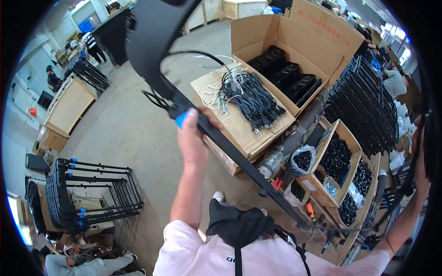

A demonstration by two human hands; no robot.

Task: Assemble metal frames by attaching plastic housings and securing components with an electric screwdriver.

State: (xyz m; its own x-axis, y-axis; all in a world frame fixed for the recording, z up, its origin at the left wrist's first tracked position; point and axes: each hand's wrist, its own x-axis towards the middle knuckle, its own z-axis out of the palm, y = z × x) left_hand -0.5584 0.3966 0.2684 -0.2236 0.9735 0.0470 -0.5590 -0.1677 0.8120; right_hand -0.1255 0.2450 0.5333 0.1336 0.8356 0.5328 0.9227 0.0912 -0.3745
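Observation:
My left hand (192, 138) is wrapped round a long black tubular frame (239, 161), just below a piece of blue tape (181, 119). The frame runs diagonally across the view, from a broad curved part at the top to a bend at the lower right. Loose black wires (156, 100) stick out beside the tape, and a thin black cable arcs away from the upper part. My right arm (407, 221) reaches up along the right rim. Its hand (421, 131) sits in the dark edge of the view, where its fingers cannot be made out.
Beyond the frame, a bundle of black cables (251, 99) lies on cardboard beside an open carton (313, 43) of black parts. Wooden bins (338, 200) hold small black pieces on the right, near stacked black frames (363, 108). More frames (99, 193) stand lower left, near a seated person (87, 264).

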